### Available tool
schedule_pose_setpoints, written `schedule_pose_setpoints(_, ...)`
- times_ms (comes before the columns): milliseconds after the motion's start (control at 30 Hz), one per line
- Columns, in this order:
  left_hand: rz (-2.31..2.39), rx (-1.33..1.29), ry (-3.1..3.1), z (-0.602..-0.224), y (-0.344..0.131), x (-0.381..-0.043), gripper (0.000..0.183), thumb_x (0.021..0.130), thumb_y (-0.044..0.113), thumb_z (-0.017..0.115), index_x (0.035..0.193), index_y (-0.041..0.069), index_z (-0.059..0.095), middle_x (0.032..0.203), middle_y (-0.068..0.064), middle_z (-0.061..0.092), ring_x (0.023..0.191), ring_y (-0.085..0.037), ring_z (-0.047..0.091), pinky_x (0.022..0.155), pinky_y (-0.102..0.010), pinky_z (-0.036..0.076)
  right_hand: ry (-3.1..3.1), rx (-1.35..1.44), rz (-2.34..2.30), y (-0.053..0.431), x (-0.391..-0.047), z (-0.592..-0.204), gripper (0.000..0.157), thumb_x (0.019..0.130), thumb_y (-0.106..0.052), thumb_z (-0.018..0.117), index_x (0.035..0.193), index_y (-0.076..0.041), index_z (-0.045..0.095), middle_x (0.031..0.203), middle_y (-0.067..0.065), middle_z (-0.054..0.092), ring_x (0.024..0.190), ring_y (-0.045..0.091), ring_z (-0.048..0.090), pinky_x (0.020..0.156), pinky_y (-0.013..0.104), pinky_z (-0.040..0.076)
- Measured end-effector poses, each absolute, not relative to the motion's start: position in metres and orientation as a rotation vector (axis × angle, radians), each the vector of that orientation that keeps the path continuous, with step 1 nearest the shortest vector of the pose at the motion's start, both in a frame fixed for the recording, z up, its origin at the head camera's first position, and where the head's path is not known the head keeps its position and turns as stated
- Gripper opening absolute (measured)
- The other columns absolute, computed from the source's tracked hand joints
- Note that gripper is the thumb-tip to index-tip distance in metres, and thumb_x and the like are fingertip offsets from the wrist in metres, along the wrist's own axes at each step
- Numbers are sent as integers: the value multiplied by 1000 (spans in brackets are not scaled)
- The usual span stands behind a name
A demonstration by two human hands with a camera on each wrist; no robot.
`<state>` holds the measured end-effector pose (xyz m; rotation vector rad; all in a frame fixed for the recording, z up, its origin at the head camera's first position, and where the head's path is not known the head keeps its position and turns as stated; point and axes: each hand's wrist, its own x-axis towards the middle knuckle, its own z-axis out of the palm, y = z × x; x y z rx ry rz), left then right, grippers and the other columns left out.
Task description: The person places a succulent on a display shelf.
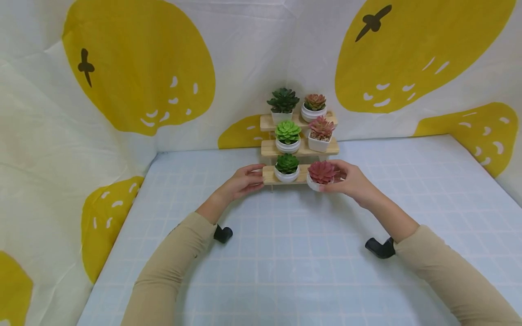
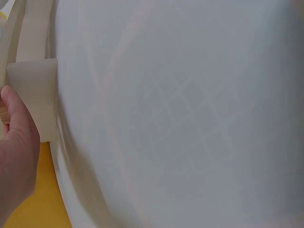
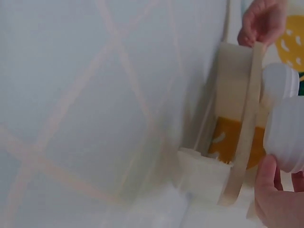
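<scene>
A three-tier wooden plant stand [image 1: 302,148] bears several small potted succulents. My left hand [image 1: 244,182] grips the left end of its lowest shelf; the left wrist view shows the thumb at the board's edge. My right hand [image 1: 351,182] holds a red succulent [image 1: 322,172] in a round white pot [image 3: 287,135], thumb and fingers around the pot, at the lowest shelf's right end. Beside it, on the same shelf, sits a dark green succulent [image 1: 287,164]. A bright green one [image 1: 287,131] and a pink one [image 1: 321,129] stand on the middle shelf.
On the top shelf are a dark spiky succulent [image 1: 283,100] and an orange-red one [image 1: 315,103]. The stand is near the back of a table with a light blue checked cloth [image 1: 261,262]. Behind hangs a white curtain [image 1: 253,50] with yellow fruit prints.
</scene>
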<state>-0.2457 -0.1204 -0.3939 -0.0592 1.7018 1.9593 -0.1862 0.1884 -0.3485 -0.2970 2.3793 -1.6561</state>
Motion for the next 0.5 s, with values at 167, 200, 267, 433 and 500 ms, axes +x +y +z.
schedule_pose_setpoints(167,1963,-63,1703,-395,-121,-246,54,92,-8,49,142,6,38,125,-14,46,85,-12,58,74,-21,54,2399,-269,-1693,189,-194,-351,63,78,-12,75,133,-4,45,117,8,51,99,17,48,75,19,46)
schedule_pose_setpoints(200,1964,-59,1703,-396,-121,-246,54,92,-8,49,142,6,37,124,-14,46,85,-12,58,74,-21,54,2401,-260,-1698,189,-196,-352,63,79,-13,75,133,-4,44,117,7,51,99,17,47,74,18,46)
schedule_pose_setpoints(267,1964,-54,1706,-396,-121,-246,54,92,-8,49,143,6,37,123,-13,46,84,-12,58,74,-21,54,2406,-242,-1706,188,-199,-355,64,79,-14,75,133,-4,44,117,7,50,98,17,47,73,18,47)
schedule_pose_setpoints(433,1962,-56,1706,-395,-120,-246,54,92,-8,49,142,7,37,128,-15,46,86,-12,59,75,-22,54,2422,-216,-1730,185,-205,-360,64,78,-14,76,133,-5,45,114,6,52,96,17,48,70,19,48)
schedule_pose_setpoints(500,1961,-57,1706,-395,-120,-246,54,92,-7,50,142,7,37,131,-17,45,86,-12,59,75,-22,54,2419,-209,-1744,184,-207,-362,64,78,-14,75,133,-5,44,114,5,52,96,17,48,70,19,49)
